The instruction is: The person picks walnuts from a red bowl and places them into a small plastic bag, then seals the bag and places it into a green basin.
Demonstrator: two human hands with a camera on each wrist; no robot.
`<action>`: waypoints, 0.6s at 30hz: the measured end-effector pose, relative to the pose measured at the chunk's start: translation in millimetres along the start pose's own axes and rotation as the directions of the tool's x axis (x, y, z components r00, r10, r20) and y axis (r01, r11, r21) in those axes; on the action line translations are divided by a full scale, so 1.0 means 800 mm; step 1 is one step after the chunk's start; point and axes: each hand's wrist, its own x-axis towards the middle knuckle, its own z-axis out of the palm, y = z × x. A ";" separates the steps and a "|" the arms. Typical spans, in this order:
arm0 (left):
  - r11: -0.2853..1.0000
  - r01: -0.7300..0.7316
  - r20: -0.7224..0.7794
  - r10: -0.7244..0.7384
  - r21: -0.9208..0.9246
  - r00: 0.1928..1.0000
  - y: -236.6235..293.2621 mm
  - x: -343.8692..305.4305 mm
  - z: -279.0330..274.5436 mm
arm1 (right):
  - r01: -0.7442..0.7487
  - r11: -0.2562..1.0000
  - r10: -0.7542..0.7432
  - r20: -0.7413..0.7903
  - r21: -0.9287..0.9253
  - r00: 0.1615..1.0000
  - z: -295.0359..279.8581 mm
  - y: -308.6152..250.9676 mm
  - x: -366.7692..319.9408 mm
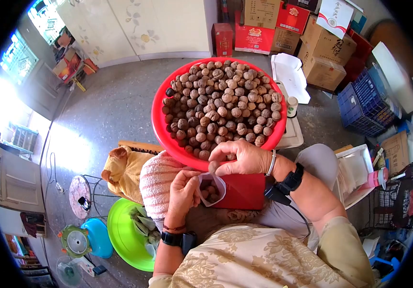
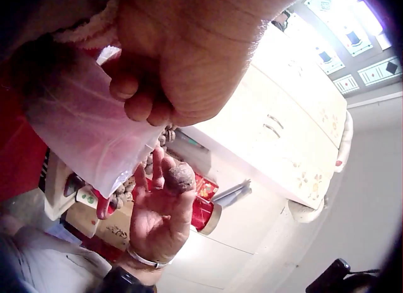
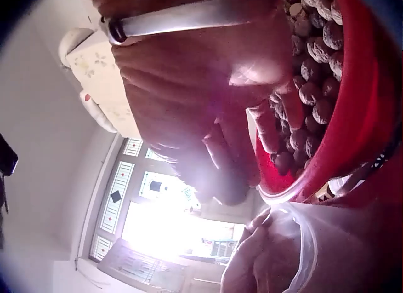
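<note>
A red basin [image 1: 157, 115] heaped with walnuts [image 1: 221, 111] stands before the person. Below its near rim, the left hand [image 1: 182, 196] pinches the edge of a translucent plastic bag [image 1: 205, 202] with several walnuts inside. The right hand [image 1: 245, 158] holds one walnut [image 1: 213, 166] between thumb and fingers, just above the bag's mouth. In the left wrist view that walnut [image 2: 180, 178] rests at the fingertips of the right hand [image 2: 157, 224], beside the bag [image 2: 88, 123]. The right wrist view shows the right hand [image 3: 208, 97] near the basin's rim [image 3: 352, 97], its walnut hidden.
A red box [image 1: 240, 192] lies under the bag. To the left are a striped towel [image 1: 158, 185], a green basin [image 1: 120, 235] and a small round stool [image 1: 79, 197]. Cartons [image 1: 324, 53], a blue crate [image 1: 360, 108] and a white foam tray [image 1: 288, 77] stand to the right.
</note>
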 end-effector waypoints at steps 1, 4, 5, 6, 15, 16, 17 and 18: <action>1.000 -0.001 0.001 0.001 0.000 1.000 0.000 0.000 -0.001 | -0.002 1.000 0.002 -0.043 0.008 0.999 0.003 0.002 -0.001; 1.000 -0.003 0.017 0.003 0.006 1.000 -0.002 0.000 -0.002 | 0.029 0.962 -0.092 -0.221 -0.272 0.971 -0.006 0.003 0.005; 1.000 -0.011 0.026 0.011 -0.012 1.000 -0.001 0.000 -0.002 | -0.036 0.977 -0.039 -0.339 -0.212 0.940 -0.011 0.018 0.009; 0.999 -0.018 0.035 0.019 -0.031 0.999 -0.001 0.000 -0.002 | -0.027 0.961 -0.097 -0.426 -0.276 0.899 -0.017 0.027 0.013; 0.999 -0.031 0.025 0.032 -0.037 0.999 -0.005 0.002 -0.003 | -0.391 0.653 -0.081 -0.573 -0.649 0.815 -0.054 0.070 0.007; 0.999 -0.032 0.025 0.033 -0.038 0.999 -0.005 0.001 -0.003 | -0.412 0.449 -0.142 -0.518 -0.793 0.844 -0.053 0.074 0.005; 0.999 -0.015 0.026 0.016 -0.042 1.000 -0.003 0.000 -0.003 | -0.454 0.443 -0.046 -0.525 -0.773 0.850 -0.050 0.075 0.005; 0.999 0.002 0.026 -0.001 -0.047 1.000 -0.002 0.000 -0.003 | -0.454 0.442 -0.046 -0.525 -0.774 0.850 -0.048 0.076 0.006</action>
